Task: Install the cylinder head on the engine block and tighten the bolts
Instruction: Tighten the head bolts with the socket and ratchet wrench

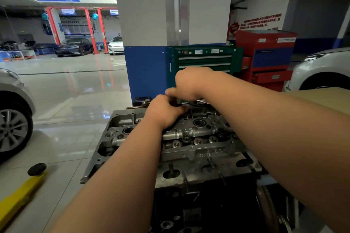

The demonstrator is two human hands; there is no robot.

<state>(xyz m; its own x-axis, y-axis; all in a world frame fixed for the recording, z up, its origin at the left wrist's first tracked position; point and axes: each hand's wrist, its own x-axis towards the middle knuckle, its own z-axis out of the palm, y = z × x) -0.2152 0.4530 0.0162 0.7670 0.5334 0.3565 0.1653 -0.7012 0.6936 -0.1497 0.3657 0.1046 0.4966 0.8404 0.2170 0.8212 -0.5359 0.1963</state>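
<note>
A grey metal cylinder head (191,134) sits on top of the dark engine block (198,204) in front of me. Both my hands work at its far edge. My left hand (164,111) is curled around a dark tool (175,102) standing on the head. My right hand (189,83) grips the top of the same tool from above, thumb pointing left. A thin shaft (191,113) drops from the tool into the head. The tool's tip and any bolt under it are hidden by my hands.
A blue and white pillar (151,43) stands just behind the engine. A green tool cabinet (204,58) and a red one (265,56) are behind right. Cars flank me left (13,115) and right (322,70). A yellow lift arm (20,193) lies on the floor.
</note>
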